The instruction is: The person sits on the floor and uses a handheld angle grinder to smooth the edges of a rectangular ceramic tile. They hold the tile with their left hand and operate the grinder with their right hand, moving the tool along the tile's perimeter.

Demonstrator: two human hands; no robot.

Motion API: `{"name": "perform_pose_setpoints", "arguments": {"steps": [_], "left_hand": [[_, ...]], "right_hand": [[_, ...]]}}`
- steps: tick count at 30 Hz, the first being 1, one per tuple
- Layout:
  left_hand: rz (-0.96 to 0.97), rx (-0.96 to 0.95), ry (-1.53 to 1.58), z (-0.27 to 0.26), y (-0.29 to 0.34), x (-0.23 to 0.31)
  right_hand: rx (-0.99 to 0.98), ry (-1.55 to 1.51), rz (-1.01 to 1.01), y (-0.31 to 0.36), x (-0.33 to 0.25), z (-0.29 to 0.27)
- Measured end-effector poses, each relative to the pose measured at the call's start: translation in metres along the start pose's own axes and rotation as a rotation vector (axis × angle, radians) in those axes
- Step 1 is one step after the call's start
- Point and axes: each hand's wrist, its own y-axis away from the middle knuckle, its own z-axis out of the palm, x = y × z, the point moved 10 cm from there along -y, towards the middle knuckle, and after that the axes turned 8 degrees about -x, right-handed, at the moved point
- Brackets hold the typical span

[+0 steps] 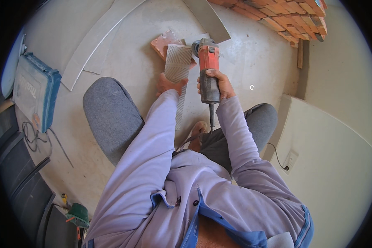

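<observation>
1. Lilac sleeves [153,165] filled the foreground, running from your chest out to both hands as you crouched, grey knees wide apart.
2. Your right hand [219,84] was wrapped closed around the dark rear body of the angle grinder [207,66], thumb over the top, its head pointing away from you.
3. Your left hand [167,84] pinned the near end of the ridged grey tile strip [177,64]; whether the fingers curled under it, I couldn't tell.
4. That strip lay propped on a red brick [163,41] on the dusty floor [248,62], with the grinder's disc end just beside its far right edge.
5. My call: you wanted the wrist locked and straight, disc square to the strip, and the holding hand well back from the cut.
6. Your power cord [212,118] trailed back between your knees, so keeping it behind the tool looked wise.
7. Both forearms reached forward nearly parallel, elbows bent, the right one slightly higher.
8. Off left sat a blue tool case [35,91].
</observation>
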Motion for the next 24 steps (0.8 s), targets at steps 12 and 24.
{"name": "perform_pose_setpoints", "arguments": {"steps": [12, 24], "left_hand": [[0.032, 0.021, 0.017, 0.0, -0.006, -0.003], [-0.012, 0.045, -0.027, -0.004, -0.002, -0.002]], "right_hand": [[-0.023, -0.005, 0.005, 0.0, 0.0, -0.004], [0.026, 0.044, -0.014, 0.006, 0.0, -0.015]]}}
